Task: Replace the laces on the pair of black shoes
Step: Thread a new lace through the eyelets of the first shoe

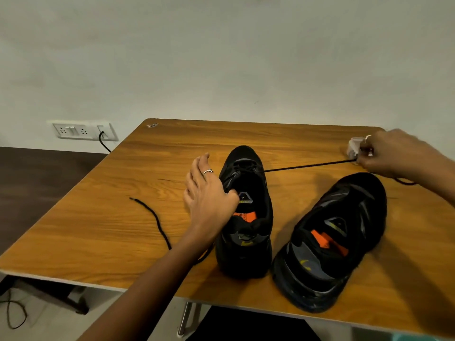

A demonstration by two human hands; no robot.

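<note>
Two black shoes stand on the wooden table (98, 217), heels toward me. The left shoe (246, 217) has a black lace (307, 166) running taut from its front eyelets out to the right. My right hand (391, 153) pinches that lace near the table's far right corner. My left hand (209, 190) rests against the left shoe's side, thumb at the collar, fingers spread and straight. The lace's other end (152, 215) lies loose on the table to the left. The right shoe (332, 237) sits tilted, with no lace visible.
A small clear plastic box (353, 147) sits by my right hand at the far right corner. A wall socket panel (81, 130) with a plugged black cable is left of the table. The table's front edge is close to me.
</note>
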